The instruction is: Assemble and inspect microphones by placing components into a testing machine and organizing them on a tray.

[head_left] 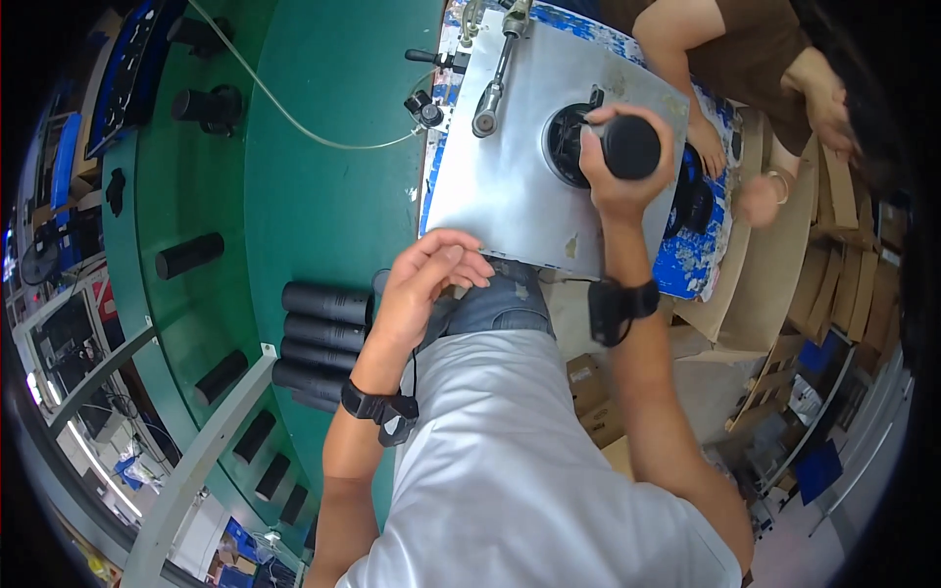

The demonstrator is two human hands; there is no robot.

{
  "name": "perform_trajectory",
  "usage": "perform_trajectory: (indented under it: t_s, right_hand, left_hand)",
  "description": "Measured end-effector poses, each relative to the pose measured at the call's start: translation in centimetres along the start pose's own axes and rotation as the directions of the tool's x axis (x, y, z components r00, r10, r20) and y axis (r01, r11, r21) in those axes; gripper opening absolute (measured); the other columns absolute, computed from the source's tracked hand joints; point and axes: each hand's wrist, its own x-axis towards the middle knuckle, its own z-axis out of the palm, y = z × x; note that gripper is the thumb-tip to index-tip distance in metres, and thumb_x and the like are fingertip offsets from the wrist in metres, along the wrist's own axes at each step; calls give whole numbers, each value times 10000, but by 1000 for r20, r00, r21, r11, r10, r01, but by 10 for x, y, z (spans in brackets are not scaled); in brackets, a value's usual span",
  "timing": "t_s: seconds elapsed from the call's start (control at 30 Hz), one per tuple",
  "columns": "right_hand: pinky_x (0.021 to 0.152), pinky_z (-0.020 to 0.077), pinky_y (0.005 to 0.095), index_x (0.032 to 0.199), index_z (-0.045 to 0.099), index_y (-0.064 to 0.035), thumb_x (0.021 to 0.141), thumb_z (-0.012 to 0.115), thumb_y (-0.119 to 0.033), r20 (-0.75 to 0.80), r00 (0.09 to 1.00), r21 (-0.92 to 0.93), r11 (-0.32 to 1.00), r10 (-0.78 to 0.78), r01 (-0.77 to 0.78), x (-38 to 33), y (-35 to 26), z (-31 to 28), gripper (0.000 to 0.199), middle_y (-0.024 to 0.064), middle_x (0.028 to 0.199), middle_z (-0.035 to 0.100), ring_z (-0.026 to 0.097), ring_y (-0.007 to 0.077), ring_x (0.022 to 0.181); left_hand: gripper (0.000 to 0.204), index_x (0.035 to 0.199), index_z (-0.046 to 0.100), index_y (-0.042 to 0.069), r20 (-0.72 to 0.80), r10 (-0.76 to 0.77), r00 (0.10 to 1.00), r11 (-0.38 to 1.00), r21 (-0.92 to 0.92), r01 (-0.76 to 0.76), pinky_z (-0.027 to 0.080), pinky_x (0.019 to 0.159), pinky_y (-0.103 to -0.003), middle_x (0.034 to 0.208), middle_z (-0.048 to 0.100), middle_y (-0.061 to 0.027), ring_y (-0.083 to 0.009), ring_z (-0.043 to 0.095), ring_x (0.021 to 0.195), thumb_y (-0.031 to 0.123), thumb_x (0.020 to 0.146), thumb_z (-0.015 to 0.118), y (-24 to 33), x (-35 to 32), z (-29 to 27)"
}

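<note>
My right hand [627, 191] is wrapped round a black cylinder [632, 147], whose flat round end faces up. The cylinder is above the metal plate [510, 196], beside a round black fitting [566, 147] set on that plate. Whether the cylinder touches the fitting cannot be made out. Close to the plate's near left corner, my left hand [429, 279] hangs with loosely bent fingers and holds nothing. Dark straps with small devices sit on both my wrists.
A metal lever clamp [498, 78] lies across the plate's far side, near a hose-fed valve [423, 110]. Several black cylinders [319, 333] are stacked at left on the green bench [323, 196]. At right are a co-worker's hand [708, 147], black round parts [691, 196] and a cardboard box [750, 284].
</note>
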Motion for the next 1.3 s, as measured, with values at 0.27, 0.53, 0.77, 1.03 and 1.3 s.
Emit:
perform_trajectory:
  t_s: [0.27,0.53,0.77,1.03,1.3]
  right_hand:
    - [757,503,270,1008,562,-3,638,735,-22,376,926,498,841,14,-214,24,29,-20,409,87,837,665,629,140,789]
    - [765,506,261,1031,565,-4,638,740,-68,84,996,247,969,-9,-13,6,23,-6,436,82,841,688,637,129,771]
    - [792,515,361,1075,503,30,714,655,-39,238,969,258,966,-58,-5,9,27,-16,397,150,869,625,604,219,802]
    - [790,519,370,1047,498,16,693,669,-65,283,959,285,957,-24,-60,9,22,-17,402,151,869,617,605,223,802]
    - [844,486,319,975,600,21,688,641,-109,162,987,11,1000,13,-15,73,-43,-17,317,145,948,659,617,197,782]
  left_hand:
    - [200,1016,611,-11,-131,383,914,902,269,-339,494,750,-283,857,673,-92,-159,636,796,141,950,498,60,50,-12]
    - [336,1059,648,-9,9,627,779,180,971,-157,482,854,-393,987,676,-182,-313,631,936,240,876,517,110,194,-51]
    - [361,902,690,50,17,601,799,-236,959,157,482,797,-530,926,677,-216,-396,641,899,309,897,439,98,214,-70]
    - [415,1082,679,109,-97,444,891,-85,985,150,465,905,-498,1097,666,-173,-385,608,1044,337,869,406,90,203,-76]
    - [465,1295,518,84,-152,395,906,-11,985,170,415,992,-519,1318,538,-198,-400,504,1212,329,926,376,95,219,-79]
